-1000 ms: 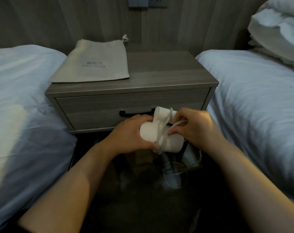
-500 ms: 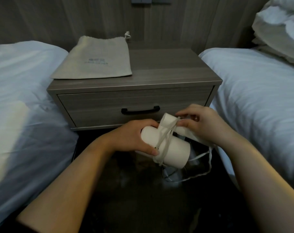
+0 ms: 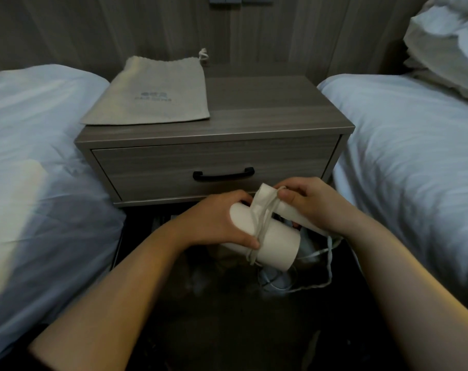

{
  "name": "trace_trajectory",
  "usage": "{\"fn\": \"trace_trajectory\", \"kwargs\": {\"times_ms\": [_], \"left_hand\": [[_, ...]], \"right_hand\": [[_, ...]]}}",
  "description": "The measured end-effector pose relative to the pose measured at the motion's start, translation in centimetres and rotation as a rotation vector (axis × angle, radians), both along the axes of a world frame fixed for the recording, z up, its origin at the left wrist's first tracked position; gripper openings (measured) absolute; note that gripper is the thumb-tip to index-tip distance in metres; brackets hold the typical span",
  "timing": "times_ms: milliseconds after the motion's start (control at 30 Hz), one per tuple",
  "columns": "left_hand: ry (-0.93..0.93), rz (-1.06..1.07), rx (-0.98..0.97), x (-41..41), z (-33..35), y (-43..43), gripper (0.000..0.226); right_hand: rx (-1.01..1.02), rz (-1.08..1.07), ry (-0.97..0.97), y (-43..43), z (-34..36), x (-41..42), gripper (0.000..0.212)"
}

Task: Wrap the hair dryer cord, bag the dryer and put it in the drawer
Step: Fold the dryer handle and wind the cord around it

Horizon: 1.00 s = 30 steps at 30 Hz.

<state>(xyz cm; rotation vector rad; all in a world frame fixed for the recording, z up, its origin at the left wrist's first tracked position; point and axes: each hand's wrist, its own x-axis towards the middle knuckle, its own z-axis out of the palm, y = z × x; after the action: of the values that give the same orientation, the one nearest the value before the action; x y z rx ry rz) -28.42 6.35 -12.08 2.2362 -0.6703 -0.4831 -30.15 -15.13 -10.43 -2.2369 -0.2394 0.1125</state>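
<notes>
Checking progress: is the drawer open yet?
No, the drawer sits shut, its front flush with the nightstand.

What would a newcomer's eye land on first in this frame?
The white hair dryer at centre: the left hand grips its barrel while the right hand pinches the cord looped around it. Behind, a beige drawstring bag lies flat on the left of the nightstand, above its shut drawer.

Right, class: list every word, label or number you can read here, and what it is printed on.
Cloth bag: a small logo above one line of letters, too blurred to read.
Hair dryer, drawer: no text visible.
</notes>
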Motion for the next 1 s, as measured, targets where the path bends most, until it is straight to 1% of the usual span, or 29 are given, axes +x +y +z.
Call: {"fn": "trace_trajectory", "kwargs": {"times_ms": [67,200,233,333,533,633,733,800,900,1000], "left_hand": [[-0.002,0.006,0.018,-0.2,-0.2,-0.2,0.077],[0.033,-0.062,0.072,-0.3,-0.6,-0.3,0.080],[0.061,-0.067,0.061,-0.2,-0.6,-0.3,0.078],[0.164,-0.035,-0.047,-0.1,0.0,-0.2,0.061],[0.174,0.023,-0.142,-0.6,0.6,-0.6,0.043],[0.142,0.027,-0.115,-0.6,0.6,-0.6,0.041],[0.089,0.061,-0.079,-0.7,0.1,-0.8,0.042],[0.035,0.093,-0.054,-0.7,-0.3,-1.0,0.042],[-0.013,0.109,-0.063,-0.6,-0.4,-1.0,0.035],[-0.030,0.099,-0.041,-0.3,-0.1,-0.5,0.030]], "right_hand": [[-0.022,0.002,0.017,0.2,0.1,-0.1,0.014],[-0.081,0.006,0.037,0.7,0.2,-0.3,0.020],[-0.080,0.000,0.047,0.8,0.2,-0.3,0.021],[-0.082,0.017,0.072,1.0,0.2,-0.4,0.024],[-0.043,0.070,0.128,1.4,0.4,-0.7,0.029],[-0.036,0.056,0.133,1.5,0.3,-0.7,0.031],[0.017,-0.042,0.130,1.4,0.3,-0.6,0.026],[0.038,-0.066,0.115,1.2,0.4,-0.6,0.022],[0.055,0.025,0.133,0.8,0.6,-0.6,0.026],[0.126,0.157,0.241,0.2,0.7,-0.8,0.036]]}}
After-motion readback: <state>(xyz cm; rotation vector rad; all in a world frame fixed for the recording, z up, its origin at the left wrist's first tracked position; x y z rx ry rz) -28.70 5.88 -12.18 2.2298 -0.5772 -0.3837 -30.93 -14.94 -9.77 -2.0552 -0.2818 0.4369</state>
